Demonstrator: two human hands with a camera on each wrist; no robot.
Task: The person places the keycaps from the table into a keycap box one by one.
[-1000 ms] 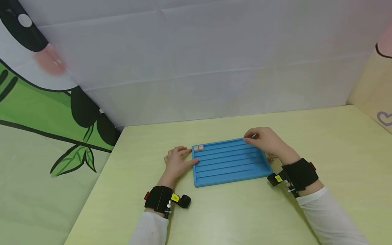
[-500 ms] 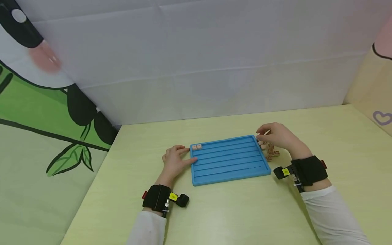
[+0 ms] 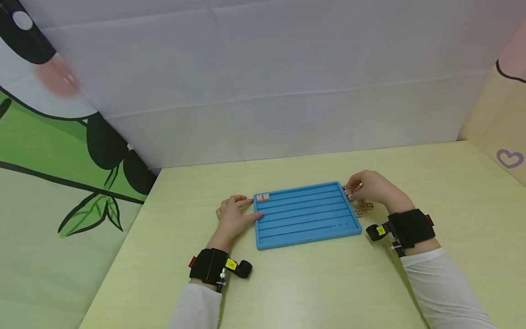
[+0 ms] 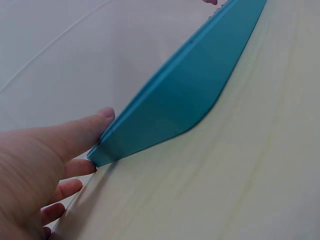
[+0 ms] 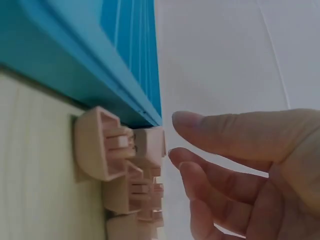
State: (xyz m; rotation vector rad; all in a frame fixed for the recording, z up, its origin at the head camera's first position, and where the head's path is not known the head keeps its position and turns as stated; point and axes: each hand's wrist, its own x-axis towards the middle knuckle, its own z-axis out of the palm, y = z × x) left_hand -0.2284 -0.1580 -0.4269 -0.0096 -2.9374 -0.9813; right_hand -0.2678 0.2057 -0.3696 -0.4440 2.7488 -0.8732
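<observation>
A blue ridged tray (image 3: 304,217) lies on the table, with two pale keycaps (image 3: 262,197) side by side in its top left corner. My left hand (image 3: 232,218) holds its left edge, thumb over the rim and index finger against the outer side, as the left wrist view shows. Beyond the tray's right side, my right hand (image 3: 376,189) reaches down at a loose group of beige keycaps (image 3: 363,205), partly covering them. In the right wrist view a gap shows between thumb and fingertips, right beside the keycaps (image 5: 87,145), some with their hollow undersides showing.
The pale yellow table (image 3: 287,288) extends in front of the tray and to both sides. A white cloth wall (image 3: 263,114) stands behind it, and printed cartoon panels flank the left and right.
My right hand has moved from the tray's top right rim rightward to the loose keycaps, then lowered among them. The left hand stays at the tray's left edge.
</observation>
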